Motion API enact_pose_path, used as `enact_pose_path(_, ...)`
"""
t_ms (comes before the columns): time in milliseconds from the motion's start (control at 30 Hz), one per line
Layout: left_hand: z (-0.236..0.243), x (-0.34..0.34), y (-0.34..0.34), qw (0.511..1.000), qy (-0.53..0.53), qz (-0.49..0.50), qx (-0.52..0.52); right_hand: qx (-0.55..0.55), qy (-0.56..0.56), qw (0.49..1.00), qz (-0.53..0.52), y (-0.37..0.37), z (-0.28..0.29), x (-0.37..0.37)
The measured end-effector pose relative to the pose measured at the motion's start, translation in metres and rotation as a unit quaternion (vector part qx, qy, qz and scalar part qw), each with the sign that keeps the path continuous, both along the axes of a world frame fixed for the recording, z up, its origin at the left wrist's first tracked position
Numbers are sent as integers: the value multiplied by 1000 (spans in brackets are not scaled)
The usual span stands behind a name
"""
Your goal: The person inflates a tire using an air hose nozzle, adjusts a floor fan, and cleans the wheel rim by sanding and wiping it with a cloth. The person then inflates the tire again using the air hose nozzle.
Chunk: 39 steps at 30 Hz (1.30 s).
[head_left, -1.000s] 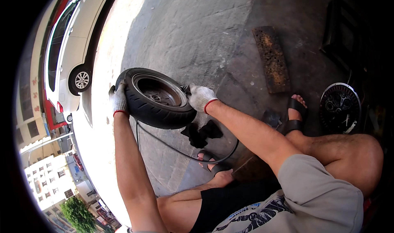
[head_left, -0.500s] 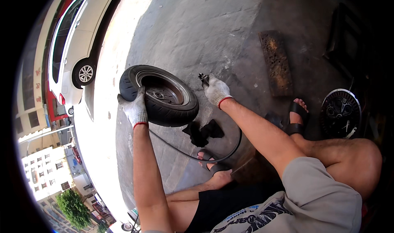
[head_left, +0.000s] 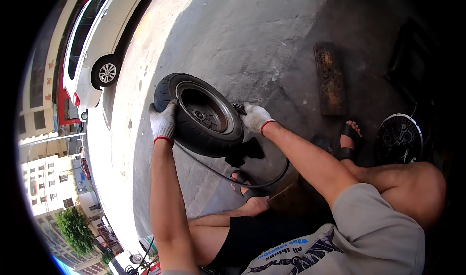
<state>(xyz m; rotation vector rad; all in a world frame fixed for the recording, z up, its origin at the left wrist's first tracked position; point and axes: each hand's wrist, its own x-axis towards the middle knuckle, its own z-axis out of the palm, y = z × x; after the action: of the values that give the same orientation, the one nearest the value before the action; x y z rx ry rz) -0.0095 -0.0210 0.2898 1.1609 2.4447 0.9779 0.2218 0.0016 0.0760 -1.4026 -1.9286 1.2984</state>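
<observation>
A small wheel (head_left: pixel 191 129) with a black treaded tyre and a worn metal rim stands tilted on the ground in front of me, its hollow side facing up and right. My left hand (head_left: pixel 162 122), in a white knit glove with a red cuff, grips the tyre's left side, the thumb over its edge. In my gloved right hand (head_left: pixel 256 118) is a small dark metal piece (head_left: pixel 238 108), close to the right edge of the rim. Its kind is too small to make out, and I cannot tell whether it touches the wheel.
A black hose (head_left: pixel 208 170) curves behind the wheel and past my sandalled foot. Crumpled black cloth (head_left: pixel 251 150) lies beside the tyre. To the right are a pitted wooden block (head_left: pixel 330 78) and a round tray-like item (head_left: pixel 400 139) with metal parts. A white car (head_left: pixel 109 32) is parked at left.
The wheel and my left hand have shifted slightly right in view. My right hand with the metal piece has come down close to the rim. Another foot now shows at the top.
</observation>
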Motion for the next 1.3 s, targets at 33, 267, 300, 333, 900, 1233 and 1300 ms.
enact_pose_path(33,1,-7,2,1000,16,16,-9,3,4,1000,6,-5,9,-7)
enact_pose_path(267,-4,-25,24,998,7,63,-11,-20,44,995,92,-10,20,-8)
enact_pose_path(300,1,-36,12,997,-20,79,-4,-26,48,993,102,-16,32,-18)
enact_pose_path(333,1,-41,12,996,-24,84,-3,-30,12,998,57,-14,40,-20)
enact_pose_path(900,0,-36,42,995,21,90,-46,-10,-47,993,108,2,38,-28)
enact_pose_path(1233,-4,-56,35,995,35,81,-44,-31,-24,998,54,2,50,-34)
enact_pose_path(1300,-5,-52,35,994,21,88,-55,-38,-21,997,60,0,49,-32)
